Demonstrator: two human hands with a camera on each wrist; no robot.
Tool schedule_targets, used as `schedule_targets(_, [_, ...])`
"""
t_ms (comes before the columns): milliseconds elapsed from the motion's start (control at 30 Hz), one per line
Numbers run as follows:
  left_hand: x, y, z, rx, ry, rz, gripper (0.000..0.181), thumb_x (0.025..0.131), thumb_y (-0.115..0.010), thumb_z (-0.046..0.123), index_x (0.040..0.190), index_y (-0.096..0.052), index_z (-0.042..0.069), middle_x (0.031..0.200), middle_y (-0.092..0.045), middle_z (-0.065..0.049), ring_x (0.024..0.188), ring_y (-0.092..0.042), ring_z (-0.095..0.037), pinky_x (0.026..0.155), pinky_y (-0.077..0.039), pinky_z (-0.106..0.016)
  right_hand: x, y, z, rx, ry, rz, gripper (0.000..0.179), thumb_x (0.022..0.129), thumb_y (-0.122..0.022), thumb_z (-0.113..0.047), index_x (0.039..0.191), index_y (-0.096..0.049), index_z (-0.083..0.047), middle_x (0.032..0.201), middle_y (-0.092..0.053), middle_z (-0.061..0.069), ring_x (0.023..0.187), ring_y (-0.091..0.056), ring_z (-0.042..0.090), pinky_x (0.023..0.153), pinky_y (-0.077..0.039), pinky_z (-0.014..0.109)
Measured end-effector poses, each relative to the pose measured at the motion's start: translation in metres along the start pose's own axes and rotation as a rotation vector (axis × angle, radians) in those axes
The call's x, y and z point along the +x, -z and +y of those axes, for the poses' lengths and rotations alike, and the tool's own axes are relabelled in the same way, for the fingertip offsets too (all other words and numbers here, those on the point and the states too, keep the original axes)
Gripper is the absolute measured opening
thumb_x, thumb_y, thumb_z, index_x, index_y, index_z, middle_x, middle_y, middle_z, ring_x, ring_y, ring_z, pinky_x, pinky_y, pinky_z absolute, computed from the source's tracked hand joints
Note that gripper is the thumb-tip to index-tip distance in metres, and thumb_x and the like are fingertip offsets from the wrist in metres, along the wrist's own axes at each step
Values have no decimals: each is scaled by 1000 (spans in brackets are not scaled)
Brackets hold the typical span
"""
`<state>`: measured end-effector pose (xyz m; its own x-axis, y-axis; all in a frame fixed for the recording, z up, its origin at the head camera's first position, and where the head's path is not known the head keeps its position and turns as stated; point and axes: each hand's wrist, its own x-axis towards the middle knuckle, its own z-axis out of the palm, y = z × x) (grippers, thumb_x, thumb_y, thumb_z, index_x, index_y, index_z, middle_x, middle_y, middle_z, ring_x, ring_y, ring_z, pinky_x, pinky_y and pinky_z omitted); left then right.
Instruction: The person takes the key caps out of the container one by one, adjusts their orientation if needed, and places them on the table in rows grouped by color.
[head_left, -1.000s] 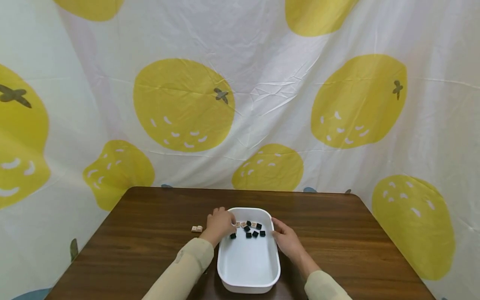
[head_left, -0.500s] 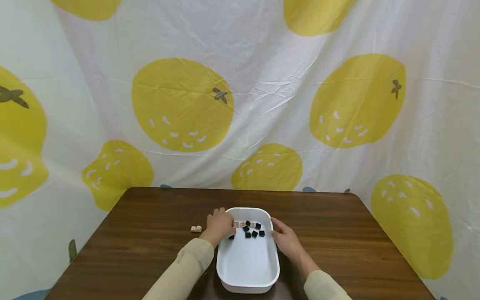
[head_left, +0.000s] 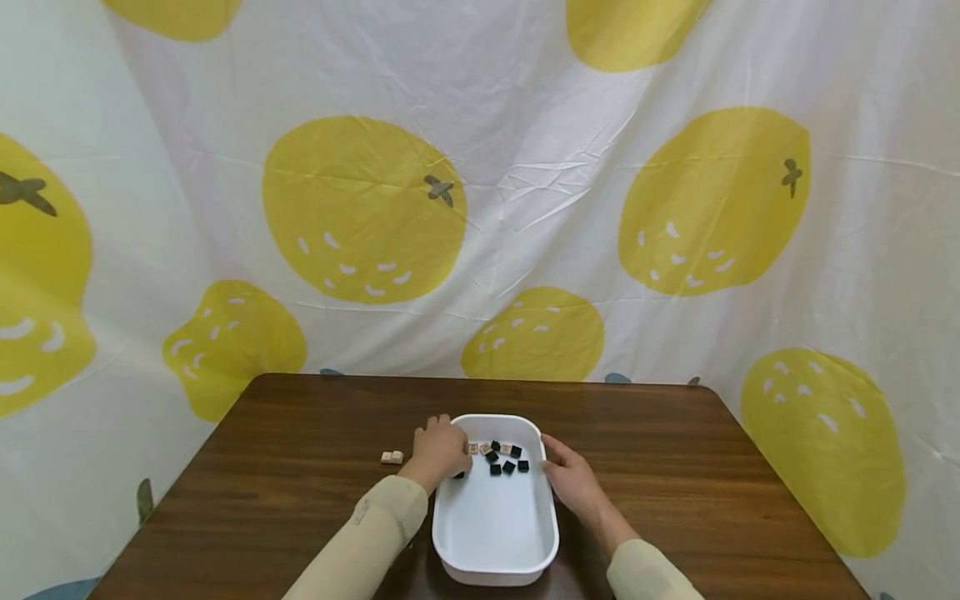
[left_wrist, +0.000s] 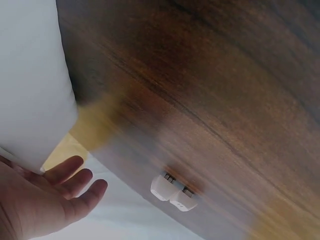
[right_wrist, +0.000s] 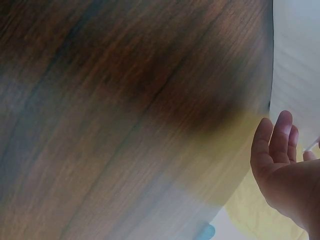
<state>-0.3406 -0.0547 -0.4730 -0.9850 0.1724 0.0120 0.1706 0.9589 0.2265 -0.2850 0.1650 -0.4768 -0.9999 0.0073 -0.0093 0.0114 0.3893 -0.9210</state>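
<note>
A white rectangular tray (head_left: 495,525) with a raised rim stands on the table. Black keycaps (head_left: 508,467) and beige keycaps (head_left: 485,448) lie loose toward its far end. My left hand (head_left: 437,452) bends over the left rim beside a partly covered black keycap; three of its fingers (left_wrist: 90,195) extend outside the wall in the left wrist view. Its thumb and index finger are hidden there, and I cannot tell what they hold. My right hand (head_left: 576,479) holds the tray's right side, thumb at the rim and fingers (right_wrist: 280,135) along the outer wall.
Two beige keycaps (head_left: 392,457) sit side by side on the brown wooden table (head_left: 675,475), left of the tray. Behind the table's far edge hangs a white cloth (head_left: 525,125) printed with yellow lemons.
The black keycap by my left fingers has shifted slightly left and shows less now. Both hands stay at the tray's sides, and the other keycaps keep their arrangement.
</note>
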Motion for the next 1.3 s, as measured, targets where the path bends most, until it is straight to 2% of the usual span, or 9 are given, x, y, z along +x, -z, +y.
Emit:
schedule_targets(100, [-1,1,0,-18,-5,12,17,82,-78,29,71,-69,19,98,-54,-8,101,-49,-30,90,-42,-53,0,0,0,10,0,-5,48,96,-53,-4,143,-49,1,93,-59,17,83,-57,26,69,-46,30])
schedule_targets(233, [-2,2,1,-36,-48,54,11,84,-77,30,78,-74,21,104,-56,-8,107,-50,-31,89,-43,-52,-1,0,0,21,-3,-10,48,96,-53,-3,143,-48,1,90,-57,16,79,-56,25,67,-46,30])
schedule_targets(467, [-4,13,4,-73,-158,150,11,86,-76,30,85,-77,19,130,-56,-15,124,-48,-35,95,-43,-53,-2,1,-1,34,-6,-13,48,97,-52,-3,144,-47,2,92,-57,18,78,-57,25,65,-46,31])
schedule_targets(567, [-3,16,5,-95,-190,194,11,87,-75,29,85,-76,18,130,-57,-14,123,-49,-34,96,-44,-50,-1,1,-1,22,-4,-10,47,97,-52,-4,144,-48,1,94,-59,18,80,-58,25,67,-47,31])
schedule_targets(667, [-2,17,7,-135,-208,219,11,87,-74,28,85,-75,17,121,-60,-10,114,-52,-30,93,-46,-45,-1,0,-1,-4,-5,-11,47,97,-52,-4,144,-48,1,99,-61,19,86,-58,27,73,-48,33])
schedule_targets(867, [-1,18,11,-265,-230,192,7,87,-73,21,88,-73,14,98,-66,-3,95,-59,-23,81,-51,-39,-1,0,-1,-19,-4,-10,47,97,-52,-5,144,-48,0,102,-62,20,90,-59,28,76,-49,35])
schedule_targets(1000, [-1,19,13,-361,-206,159,6,87,-70,17,92,-70,13,94,-69,-3,88,-64,-21,76,-53,-37,-1,0,-1,-19,7,-7,47,97,-52,-4,143,-48,1,99,-62,19,87,-60,27,73,-49,32])
schedule_targets(1100, [-2,18,14,-427,-197,132,8,87,-71,14,94,-67,12,88,-68,-2,81,-63,-18,68,-53,-33,-1,0,-1,-18,13,-6,47,96,-52,-4,143,-48,2,98,-62,19,86,-60,28,73,-49,32])
schedule_targets(1300, [-1,15,14,-485,-195,116,11,86,-72,10,95,-65,13,83,-64,2,76,-60,-13,63,-51,-29,-2,1,-2,-10,10,-11,47,97,-52,-3,143,-48,2,100,-63,20,87,-61,28,74,-50,34])
